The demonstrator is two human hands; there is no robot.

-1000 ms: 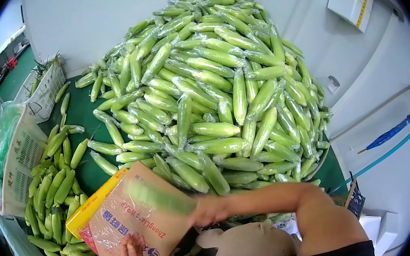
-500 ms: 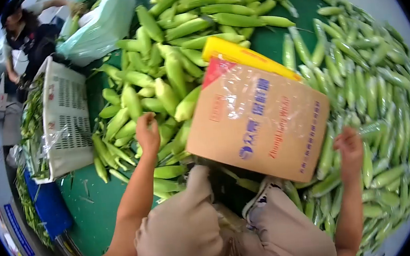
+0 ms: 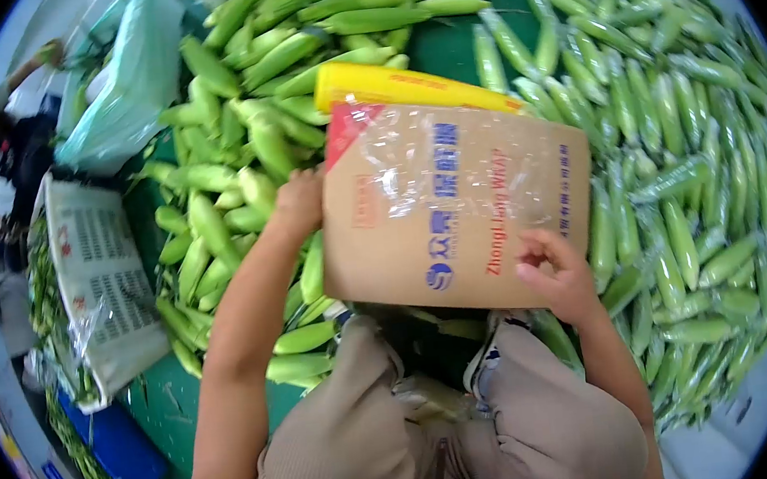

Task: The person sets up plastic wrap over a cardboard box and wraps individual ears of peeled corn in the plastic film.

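Note:
A cardboard box [image 3: 385,258] with blue and red lettering lies in front of my knees, clear film over its top. Beside its upper left edge is my left hand [image 3: 301,199], close to unwrapped green corn [image 3: 212,228]; what its fingers touch is not clear. My right hand [image 3: 554,269] hovers over the box's lower right part, fingers loosely bent and thumb apart, holding nothing. Along the box's far edge lies a yellow carton [image 3: 415,87]. Film-wrapped corn [image 3: 673,179] is heaped on the right.
A white crate [image 3: 106,285] with leafy scraps stands at the left, near a blue object [image 3: 117,445]. Behind it are a pale green plastic bag [image 3: 124,89] and another person [image 3: 10,151]. Green flooring [image 3: 447,39] shows between the corn piles.
The view has swung round from the wrapped heap. In the last half second my left hand has come to the box's left edge, and my right hand has moved left over the box.

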